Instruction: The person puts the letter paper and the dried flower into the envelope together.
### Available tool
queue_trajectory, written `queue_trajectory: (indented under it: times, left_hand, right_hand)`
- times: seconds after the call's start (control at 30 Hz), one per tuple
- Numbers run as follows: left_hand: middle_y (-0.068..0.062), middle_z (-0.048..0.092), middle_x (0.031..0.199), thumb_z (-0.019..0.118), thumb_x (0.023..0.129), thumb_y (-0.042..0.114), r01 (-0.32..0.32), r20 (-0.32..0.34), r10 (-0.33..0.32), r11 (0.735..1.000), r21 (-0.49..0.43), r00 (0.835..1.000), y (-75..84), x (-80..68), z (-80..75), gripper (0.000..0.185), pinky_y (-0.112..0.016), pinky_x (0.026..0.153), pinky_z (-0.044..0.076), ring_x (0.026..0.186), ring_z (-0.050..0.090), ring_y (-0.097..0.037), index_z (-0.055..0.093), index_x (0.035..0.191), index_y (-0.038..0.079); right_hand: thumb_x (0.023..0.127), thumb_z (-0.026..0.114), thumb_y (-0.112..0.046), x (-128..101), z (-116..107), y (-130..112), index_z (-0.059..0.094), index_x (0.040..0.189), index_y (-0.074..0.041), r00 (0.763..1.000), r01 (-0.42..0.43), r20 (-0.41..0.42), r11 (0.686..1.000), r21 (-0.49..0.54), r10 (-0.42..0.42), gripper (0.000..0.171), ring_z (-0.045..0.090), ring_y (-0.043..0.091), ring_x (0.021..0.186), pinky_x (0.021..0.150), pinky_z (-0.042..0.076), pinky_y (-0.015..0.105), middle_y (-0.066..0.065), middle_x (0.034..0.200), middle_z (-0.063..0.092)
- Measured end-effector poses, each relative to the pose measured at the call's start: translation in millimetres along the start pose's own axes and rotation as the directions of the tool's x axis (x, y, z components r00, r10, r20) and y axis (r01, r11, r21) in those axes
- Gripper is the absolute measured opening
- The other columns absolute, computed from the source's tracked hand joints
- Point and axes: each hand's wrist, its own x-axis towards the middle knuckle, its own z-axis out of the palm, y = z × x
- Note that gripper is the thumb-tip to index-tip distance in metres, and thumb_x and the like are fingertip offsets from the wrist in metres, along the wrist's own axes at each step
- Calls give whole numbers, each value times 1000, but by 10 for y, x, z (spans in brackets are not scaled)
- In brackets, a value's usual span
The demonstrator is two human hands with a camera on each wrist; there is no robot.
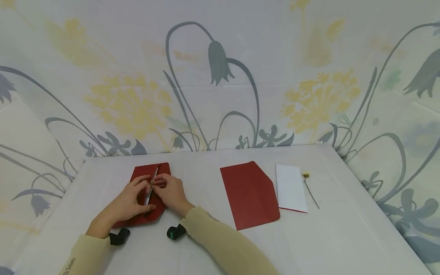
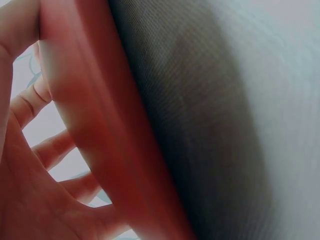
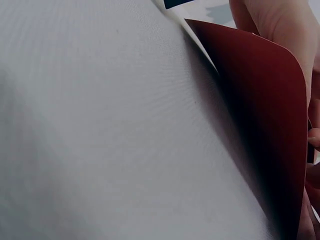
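On the left of the table, a red envelope (image 1: 160, 212) bulges open along a slit, where a narrow white strip (image 1: 148, 197) shows. My left hand (image 1: 128, 200) holds the envelope with thumb and fingers spread to either side of the opening. Its fingers (image 2: 55, 147) reach past the red edge in the left wrist view. With bent fingers, my right hand (image 1: 173, 193) pinches a small yellowish thing (image 1: 152, 183) at the slit; its kind is mostly hidden by the fingertips. In the right wrist view, a raised red flap (image 3: 265, 85) covers part of the right hand.
A second red envelope (image 1: 251, 196) lies flat right of centre. Beside it are a white folded card (image 1: 292, 187) with a red lower edge and a dried yellow flower (image 1: 305, 175) on a thin stem. A flower-patterned cloth (image 1: 220, 114) hangs behind the white table (image 1: 203, 183).
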Motion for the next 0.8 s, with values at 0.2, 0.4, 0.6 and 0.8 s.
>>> queue_trajectory:
  times: [0.2,0.4,0.6,0.8]
  left_hand:
    - [-26,46,138,88,74,24,14,-4,-14,1000,0,1000,-9,-9,-12,44,-68,94,41,125,45,-51,47,88,18]
    - [-25,47,137,88,73,23,4,-14,-4,1000,-2,1000,-4,-18,-32,44,-67,92,43,123,46,-51,47,88,18]
    - [-25,46,139,89,73,24,8,-17,-8,1000,-14,1000,-20,-19,-23,45,-67,93,42,124,45,-51,47,88,18]
    - [-24,45,139,88,74,24,5,-14,-6,1000,-20,1000,-23,-21,-15,45,-68,92,42,124,45,-51,46,89,18]
  right_hand:
    - [91,71,-7,-10,-11,23,67,114,-13,997,34,71,996,-77,-28,24,64,-4,89,81,48,14,-8,100,74]
    - [91,66,-8,-15,-20,12,62,125,-18,987,73,155,981,-180,-45,35,63,-6,92,82,46,13,-10,111,72]
    - [92,66,-5,-19,-50,12,62,126,-14,988,61,148,995,-82,-49,35,64,-3,94,81,48,13,-5,112,72]
    - [95,62,-6,-26,-84,11,60,128,-15,978,79,200,994,-70,-63,35,64,-2,100,82,47,12,-5,114,72]
